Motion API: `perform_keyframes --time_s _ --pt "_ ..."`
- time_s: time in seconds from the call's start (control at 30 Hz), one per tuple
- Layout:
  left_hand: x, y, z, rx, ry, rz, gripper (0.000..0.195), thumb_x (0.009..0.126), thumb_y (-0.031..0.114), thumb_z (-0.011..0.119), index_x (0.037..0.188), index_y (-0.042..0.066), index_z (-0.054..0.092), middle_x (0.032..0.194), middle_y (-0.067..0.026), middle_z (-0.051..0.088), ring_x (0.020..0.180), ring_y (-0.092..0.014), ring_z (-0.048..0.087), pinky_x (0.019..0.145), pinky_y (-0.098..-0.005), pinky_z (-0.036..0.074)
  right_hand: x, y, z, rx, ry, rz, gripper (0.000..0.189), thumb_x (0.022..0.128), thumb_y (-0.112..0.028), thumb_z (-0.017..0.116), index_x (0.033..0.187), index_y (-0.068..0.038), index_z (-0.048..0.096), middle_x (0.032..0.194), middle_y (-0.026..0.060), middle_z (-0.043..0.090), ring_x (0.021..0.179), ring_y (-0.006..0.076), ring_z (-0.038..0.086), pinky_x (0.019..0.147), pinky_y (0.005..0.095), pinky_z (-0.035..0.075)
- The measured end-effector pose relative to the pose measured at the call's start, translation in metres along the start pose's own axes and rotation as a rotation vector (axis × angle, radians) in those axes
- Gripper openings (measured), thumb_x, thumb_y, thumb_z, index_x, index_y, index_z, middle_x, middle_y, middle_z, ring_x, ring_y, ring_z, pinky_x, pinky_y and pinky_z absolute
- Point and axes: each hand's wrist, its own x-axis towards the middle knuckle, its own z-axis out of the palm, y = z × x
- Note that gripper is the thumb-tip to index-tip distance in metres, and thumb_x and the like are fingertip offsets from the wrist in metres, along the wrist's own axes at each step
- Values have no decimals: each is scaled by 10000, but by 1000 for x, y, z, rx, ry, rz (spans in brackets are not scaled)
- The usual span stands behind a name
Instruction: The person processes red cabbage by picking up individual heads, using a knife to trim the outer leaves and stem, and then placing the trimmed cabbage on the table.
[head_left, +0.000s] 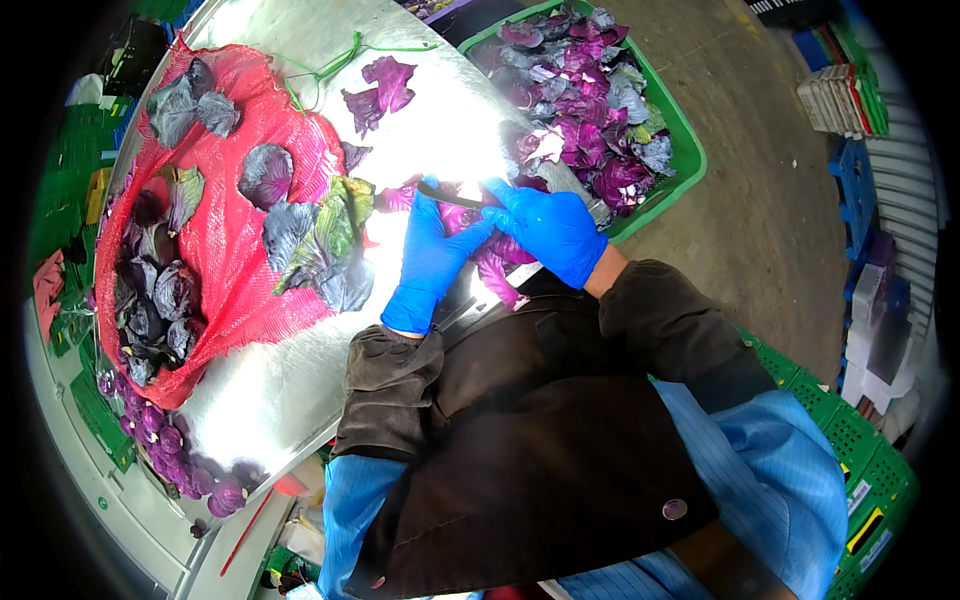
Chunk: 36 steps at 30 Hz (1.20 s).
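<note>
My right hand (551, 231), in a blue glove, is closed around a knife whose dark curved blade (451, 198) points left toward my other hand. My left hand (431, 259), also gloved, has its thumb and fingers around purple red cabbage (456, 218) under the blade; the hands hide much of it. Loose purple leaves (495, 277) lie beneath my hands at the edge of the metal table (255, 397). Left of my left hand is a pile of green and dark outer leaves (322, 244).
A red mesh sack (232, 247) holding dark cabbages (176, 292) lies open at left. Trimmed purple cabbages (161, 442) line the table's far-left edge. At upper right, a green crate (694, 154) is heaped with leaves. Green crates (832, 420) stand behind me on the right.
</note>
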Motion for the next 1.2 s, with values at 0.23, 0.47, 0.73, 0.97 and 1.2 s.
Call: perform_keyframes --time_s 0.23,0.47,0.73,0.97,1.2 --pt "1 -16 -4 47 45 -33 843 754 189 797 1413 -39 323 1345 -183 488 1265 -268 462 1061 -366 376 4 -4 1 -1 -20 -3 415 948 -401 506 1253 -129 580 767 112 652 653 294 645 536 410 489" --pt "0 -2 -4 -5 -20 -32 891 752 207 791 1436 -50 280 1394 -219 450 1286 -283 454 1051 -379 392 6 11 15 12 27 -90 353 954 -352 497 1210 -126 586 768 114 654 677 294 653 560 419 495" --pt "-23 -6 13 564 36 250 1003 712 177 800 1481 -39 194 1511 -242 268 1395 -362 293 1145 -410 261 64 48 -2 158 -218 85 408 953 -420 473 1087 -82 658 948 177 663 890 376 644 755 446 518" --pt "-47 0 -1 283 33 194 994 710 66 795 1498 0 192 1535 -183 261 1410 -281 281 1158 -389 242 52 42 17 270 -41 107 373 861 -438 573 919 -83 671 933 194 656 897 379 634 761 463 507" --pt "-64 -11 -3 41 118 144 983 718 33 774 1499 -5 180 1508 -178 298 1366 -264 344 1134 -382 293 29 52 9 405 55 572 554 852 -440 640 1243 -53 582 902 195 677 794 356 662 715 422 524"
